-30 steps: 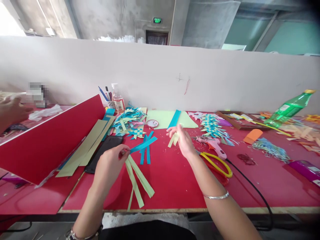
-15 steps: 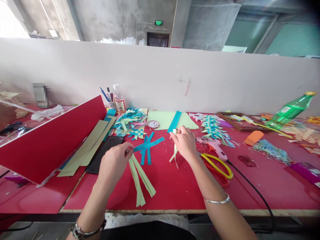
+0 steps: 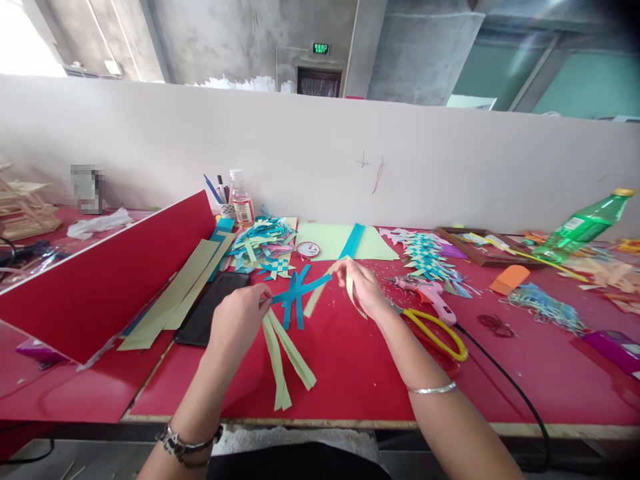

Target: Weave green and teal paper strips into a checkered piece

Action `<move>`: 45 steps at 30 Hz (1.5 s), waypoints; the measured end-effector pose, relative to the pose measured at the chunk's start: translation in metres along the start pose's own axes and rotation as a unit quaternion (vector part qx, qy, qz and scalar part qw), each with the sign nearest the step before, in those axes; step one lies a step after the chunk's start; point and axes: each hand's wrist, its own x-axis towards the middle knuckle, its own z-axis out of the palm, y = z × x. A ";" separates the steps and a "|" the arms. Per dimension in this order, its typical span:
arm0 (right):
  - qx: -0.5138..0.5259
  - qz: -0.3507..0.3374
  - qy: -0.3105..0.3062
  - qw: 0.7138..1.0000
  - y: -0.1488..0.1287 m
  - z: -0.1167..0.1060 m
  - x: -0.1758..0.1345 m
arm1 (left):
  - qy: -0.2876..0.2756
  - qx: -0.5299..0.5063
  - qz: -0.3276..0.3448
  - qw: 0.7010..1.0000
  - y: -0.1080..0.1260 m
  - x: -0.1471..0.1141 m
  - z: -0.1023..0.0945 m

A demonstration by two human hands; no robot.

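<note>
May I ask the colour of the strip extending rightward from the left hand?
The strip is blue, clearest in head view.

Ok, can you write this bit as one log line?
left hand: holds blue strip | right hand: holds pale paper | nearby: scissors, glue gun

The left hand (image 3: 239,317) and right hand (image 3: 364,290) are bare, as are the left forearm (image 3: 207,393) and right forearm (image 3: 423,360). Around the left one sits a dark bracelet (image 3: 185,445) with chunky silvery pieces, its band looking doubled; finer detail is too small to read. A slim, shiny silver bangle (image 3: 433,389) circles the right one. Black clothing (image 3: 300,461) shows low between them.
</note>
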 end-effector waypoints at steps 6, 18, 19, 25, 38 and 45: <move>-0.222 -0.059 0.001 0.973 -0.004 -0.004 -0.004 | -0.012 0.026 -0.001 1.000 0.003 0.002 0.005; -0.198 -0.077 0.064 0.975 -0.016 0.002 -0.011 | -0.033 0.063 -0.001 0.997 0.015 0.006 0.010; -0.200 -0.084 0.065 0.974 -0.016 0.002 -0.011 | -0.034 0.059 0.000 0.998 0.016 0.006 0.010; -0.240 -0.137 0.088 0.957 -0.014 0.005 -0.010 | -0.027 0.044 0.009 0.999 0.024 0.004 0.008; -0.184 -0.169 0.101 0.963 -0.018 0.015 -0.017 | 0.026 0.000 0.024 0.999 0.024 0.013 0.005; -0.098 -0.137 0.190 0.967 -0.024 0.016 -0.016 | -0.015 0.040 0.014 0.999 0.022 0.013 0.005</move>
